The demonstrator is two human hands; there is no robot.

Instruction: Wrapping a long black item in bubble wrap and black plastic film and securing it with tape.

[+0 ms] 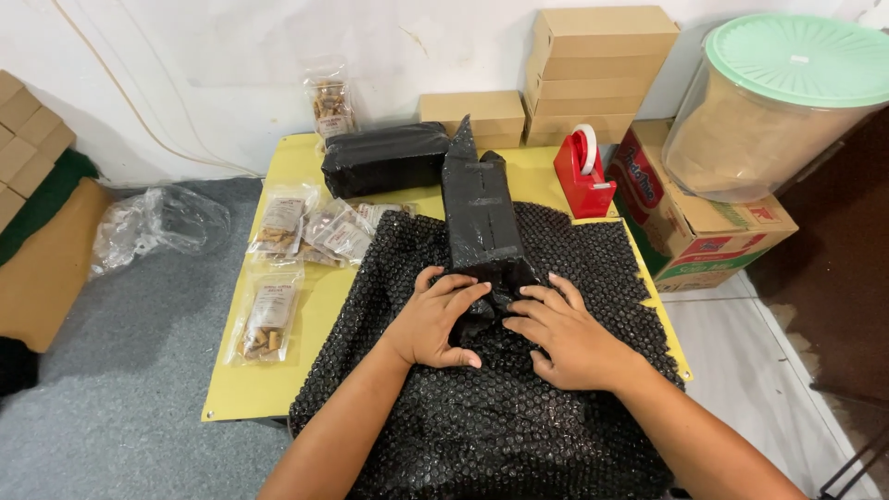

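A long parcel wrapped in black plastic [482,218] lies lengthwise on a sheet of black bubble wrap [500,407] that covers the near half of a low yellow table [306,167]. My left hand [435,319] and my right hand [565,333] press on the near end of this parcel, fingers curled over its folded plastic. A second black-wrapped parcel [384,157] lies crosswise behind it at the table's far side.
Several clear snack pouches [306,231] lie on the table's left part, one [331,102] leaning on the wall. A red tape dispenser [583,171] stands at right. Brown boxes [593,65], a printed carton [694,231] and a green-lidded tub [778,102] flank the table. A crumpled clear bag [153,227] lies on the grey floor.
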